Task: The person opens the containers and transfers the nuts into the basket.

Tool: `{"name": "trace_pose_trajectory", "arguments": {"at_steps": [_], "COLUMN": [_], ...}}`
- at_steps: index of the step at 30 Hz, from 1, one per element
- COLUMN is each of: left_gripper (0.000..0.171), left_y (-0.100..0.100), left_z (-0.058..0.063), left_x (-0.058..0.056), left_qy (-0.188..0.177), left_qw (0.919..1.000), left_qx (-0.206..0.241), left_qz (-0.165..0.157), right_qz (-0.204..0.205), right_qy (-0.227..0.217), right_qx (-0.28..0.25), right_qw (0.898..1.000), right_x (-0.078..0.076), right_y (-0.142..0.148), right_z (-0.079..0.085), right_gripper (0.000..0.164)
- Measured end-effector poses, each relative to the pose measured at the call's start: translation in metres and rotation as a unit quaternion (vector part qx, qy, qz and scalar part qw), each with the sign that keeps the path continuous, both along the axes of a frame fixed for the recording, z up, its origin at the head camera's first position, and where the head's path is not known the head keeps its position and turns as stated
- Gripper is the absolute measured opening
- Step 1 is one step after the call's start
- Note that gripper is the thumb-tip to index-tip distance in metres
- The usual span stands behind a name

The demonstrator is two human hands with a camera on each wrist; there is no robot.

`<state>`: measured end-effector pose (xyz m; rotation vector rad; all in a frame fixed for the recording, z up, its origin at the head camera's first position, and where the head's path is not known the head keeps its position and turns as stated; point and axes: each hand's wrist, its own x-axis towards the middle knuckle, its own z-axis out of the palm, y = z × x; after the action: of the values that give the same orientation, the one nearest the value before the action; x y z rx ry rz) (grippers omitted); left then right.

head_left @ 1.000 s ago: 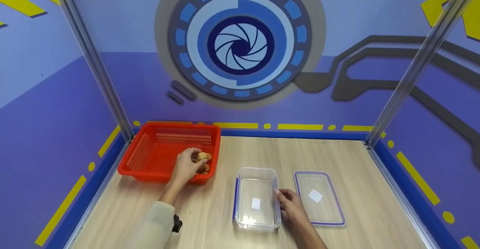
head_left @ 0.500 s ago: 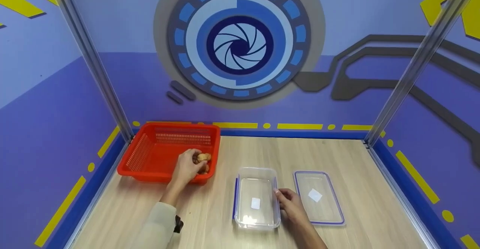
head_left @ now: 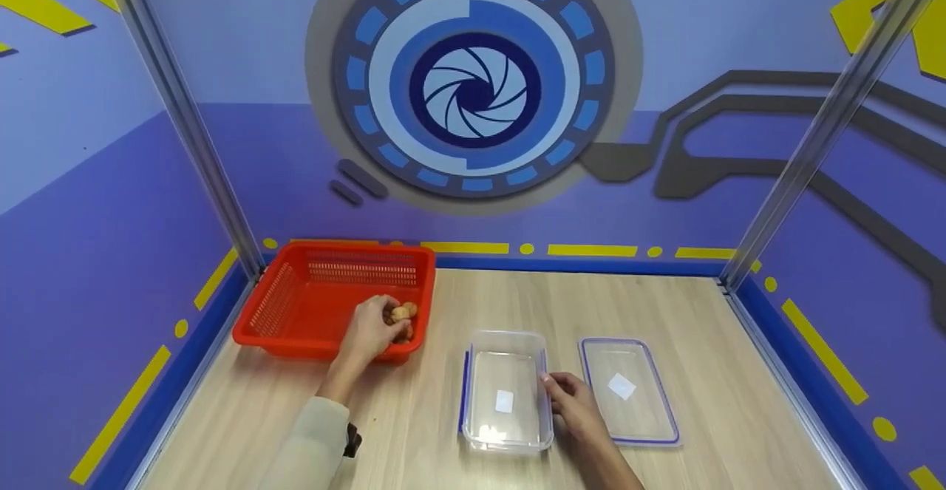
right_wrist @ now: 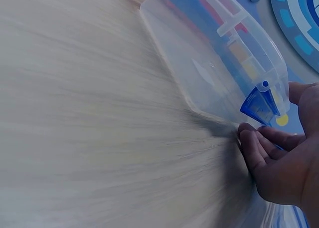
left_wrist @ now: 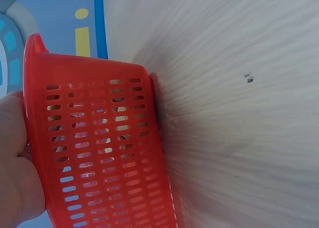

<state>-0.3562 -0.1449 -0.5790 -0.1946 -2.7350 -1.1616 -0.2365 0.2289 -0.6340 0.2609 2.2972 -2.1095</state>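
Observation:
Reaching over the front rim of a red plastic basket [head_left: 295,344], my left hand [head_left: 369,327] curls thumb and fingers round several small tan-brown lumpy pieces [head_left: 401,312] in its right corner. Their kind cannot be made out. In the left wrist view the perforated basket wall hides the fingertips of the left hand [left_wrist: 19,163]. My right hand [head_left: 580,410] pinches the right rim of a clear plastic food container [head_left: 506,364] with a white label, its thumb on top. In the right wrist view, fingers of the right hand [right_wrist: 281,160] sit under a blue latch [right_wrist: 261,106].
A clear lid [head_left: 639,412] with a purple-blue seal and a white label lies flat on the wooden table [head_left: 488,298], right of the container. Printed panels enclose the back and both sides, with metal posts [head_left: 181,106] at the corners.
Among the tan pieces, the left hand's fingers shift slightly and draw in closer, and the pieces move a little. The right hand and container stay in place.

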Motion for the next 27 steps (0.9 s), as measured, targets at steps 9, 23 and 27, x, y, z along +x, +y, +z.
{"name": "trace_pose_trajectory", "arguments": {"at_steps": [9,23,27], "left_gripper": [0.035,0.033,0.030], "left_y": [0.000,0.003,0.001], "left_z": [0.000,0.001,0.000], "left_x": [0.001,0.004,0.005], "left_qy": [0.012,0.003,0.013], "left_qw": [0.9998,1.0000,0.9999], "left_qx": [-0.006,-0.001,-0.003], "left_qz": [-0.012,-0.005,-0.001], "right_qz": [0.000,-0.007,-0.002], "right_qy": [-0.007,-0.005,-0.001], "right_qx": [0.022,0.022,0.021], "right_qw": [1.000,1.000,1.000], "right_x": [-0.005,-0.006,-0.005], "right_y": [0.004,0.007,0.006], "right_z": [-0.011,-0.018,-0.018], "right_gripper": [0.048,0.044,0.045]}}
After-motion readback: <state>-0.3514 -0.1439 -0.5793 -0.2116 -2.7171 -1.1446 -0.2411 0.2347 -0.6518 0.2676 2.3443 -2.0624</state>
